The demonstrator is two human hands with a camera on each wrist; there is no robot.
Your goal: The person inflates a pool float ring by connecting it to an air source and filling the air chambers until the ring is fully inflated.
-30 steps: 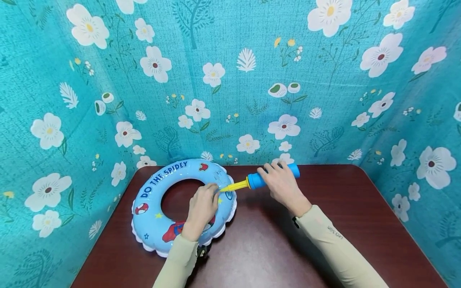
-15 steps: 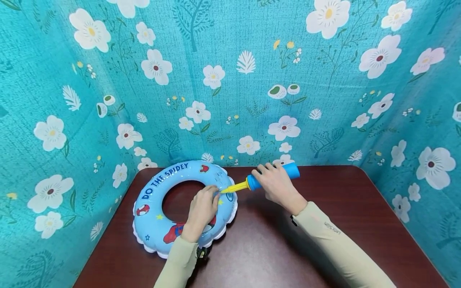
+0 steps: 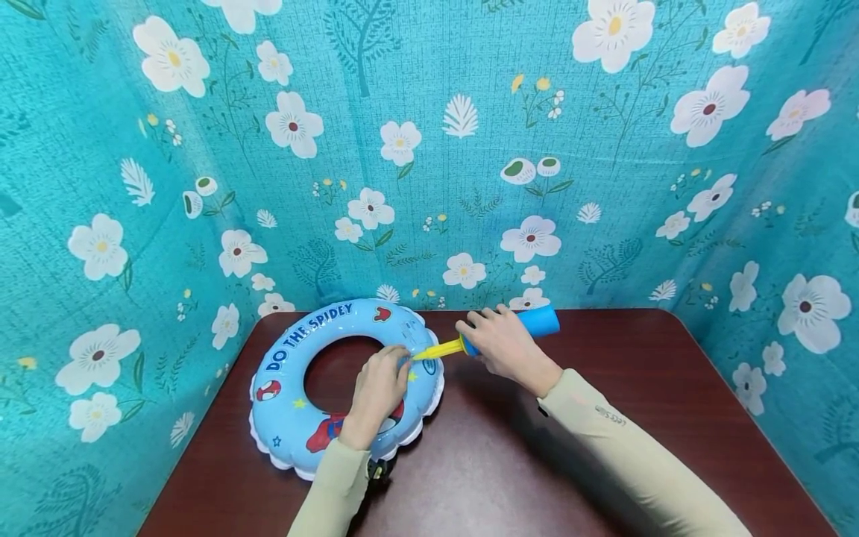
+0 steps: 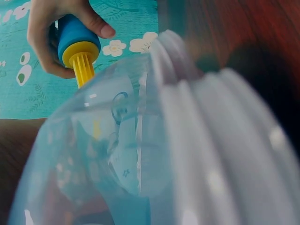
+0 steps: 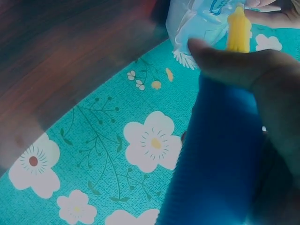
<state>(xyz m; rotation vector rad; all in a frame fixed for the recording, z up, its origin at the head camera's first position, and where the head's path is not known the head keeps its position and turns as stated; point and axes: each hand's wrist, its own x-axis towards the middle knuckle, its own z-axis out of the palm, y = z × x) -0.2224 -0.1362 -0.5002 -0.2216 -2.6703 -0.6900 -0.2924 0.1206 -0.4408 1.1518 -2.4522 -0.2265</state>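
A light blue inflatable swim ring (image 3: 277,418) with "DO THE SPIDEY" lettering and a white scalloped edge lies at the table's left; it looks puffed up. My left hand (image 3: 378,388) rests over its right side, fingers bent and pinching the ring beside the yellow nozzle (image 3: 439,349) of a hand pump. Fingers hide the spot where the nozzle tip meets the ring. My right hand (image 3: 506,347) grips the pump's blue barrel (image 3: 540,321) near its nozzle end. In the right wrist view the thumb lies across the barrel (image 5: 215,154); the left wrist view shows the nozzle (image 4: 83,68) behind clear film.
The dark red-brown table (image 3: 483,462) has rounded far corners. Teal floral cloth (image 3: 429,186) hangs behind it and along both sides. A small black device (image 3: 379,470) sits at my left wrist, beside the ring's near edge.
My right hand has shifted left along the pump's barrel toward the nozzle, so more blue shows behind it. The left hand and swim ring stay nearly in place.
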